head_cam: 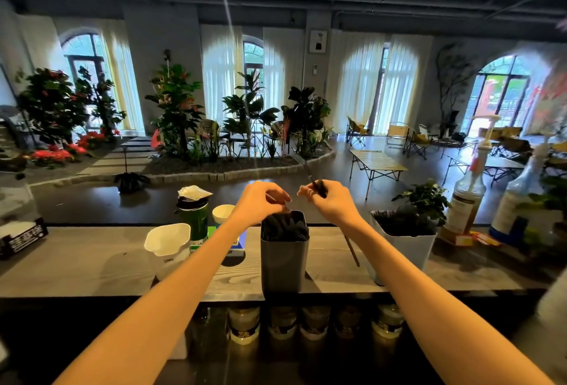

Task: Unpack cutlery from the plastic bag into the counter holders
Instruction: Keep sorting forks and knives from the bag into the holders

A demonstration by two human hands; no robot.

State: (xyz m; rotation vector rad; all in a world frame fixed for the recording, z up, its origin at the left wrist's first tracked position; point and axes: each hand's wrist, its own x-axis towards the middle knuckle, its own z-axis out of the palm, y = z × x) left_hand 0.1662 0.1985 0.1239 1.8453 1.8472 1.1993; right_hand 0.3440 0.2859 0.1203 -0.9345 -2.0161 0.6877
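Head view: pale wooden worktop (92, 265) facing a planted, arch-windowed room. Grey holder (284, 262) holds black cutlery (285, 225). Left hand (260, 202) fingers curled at its rim; right hand (329, 200) pinches a black utensil (313, 180).

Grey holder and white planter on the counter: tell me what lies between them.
Between the grey holder and the white planter, the head view shows the right forearm crossing above the counter and a thin brown stick lying there.
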